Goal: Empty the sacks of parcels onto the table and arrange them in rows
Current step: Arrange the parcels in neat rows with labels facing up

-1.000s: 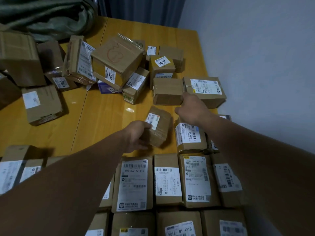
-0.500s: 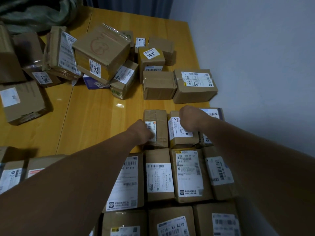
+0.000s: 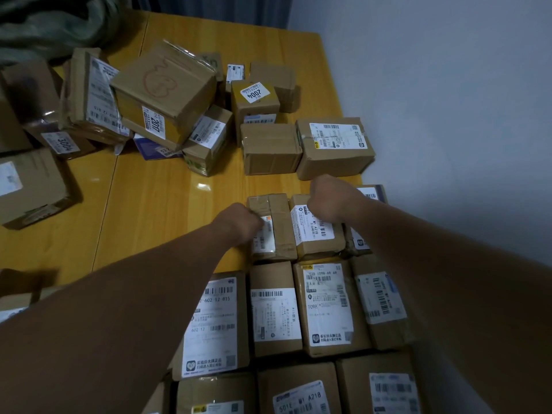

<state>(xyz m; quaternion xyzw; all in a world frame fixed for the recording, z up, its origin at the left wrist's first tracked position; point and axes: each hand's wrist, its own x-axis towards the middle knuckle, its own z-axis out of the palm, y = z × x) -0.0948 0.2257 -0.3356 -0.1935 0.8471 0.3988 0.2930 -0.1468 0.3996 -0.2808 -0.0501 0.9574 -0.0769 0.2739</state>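
Since the table point(image 3: 167, 210) ends close beside the wall on the right, the rows point(image 3: 274, 309) pack that edge and can only grow leftward over bare wood; the slack sack point(image 3: 53, 22) and unsorted heap point(image 3: 167, 109) lie beyond. The taped parcel point(image 3: 279, 210) sits flush against the labelled parcel point(image 3: 316, 234) in the farthest row. Curled fingers of the left hand point(image 3: 239, 222) clasp its left edge, seemingly squaring it; the right hand point(image 3: 328, 198) rests fisted on the neighbour, grip hidden.

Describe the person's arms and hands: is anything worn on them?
The left arm and right arm are bare as far as the view shows, with no sleeves. The left hand and right hand have no gloves, and no watch or band shows.
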